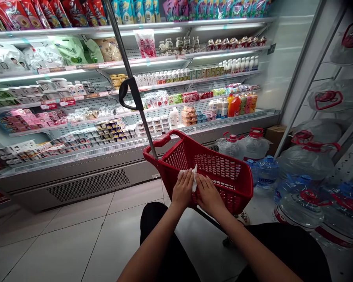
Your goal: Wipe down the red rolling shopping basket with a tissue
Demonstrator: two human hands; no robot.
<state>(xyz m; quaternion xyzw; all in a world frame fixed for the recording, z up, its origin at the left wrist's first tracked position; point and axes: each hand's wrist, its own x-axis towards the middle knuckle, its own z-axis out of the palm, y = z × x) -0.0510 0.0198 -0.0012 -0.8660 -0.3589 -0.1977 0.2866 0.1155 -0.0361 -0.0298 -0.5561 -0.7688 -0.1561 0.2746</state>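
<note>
In front of me stands a red plastic shopping basket cart (248, 178) with slotted walls. A tall metal pole (122, 47) with a black handle (131, 94) rises at its left end. A crumpled white cloth or tissue (194, 179) lies at the basket's near rim. My left hand (182, 190) presses on it, fingers together and bent over the rim. Close beside it, my right hand (208, 192) holds the same white piece from the right, its fingers also over the rim. My palms hide the part of the rim beneath them.
An open refrigerated display (88, 172) stands behind the cart, its shelves full of yogurt cups, bottles and pouches. Large water jugs (300, 207) crowd the floor at right, near a metal rack (294, 129). My bent knees flank the cart on the tiled floor (61, 243).
</note>
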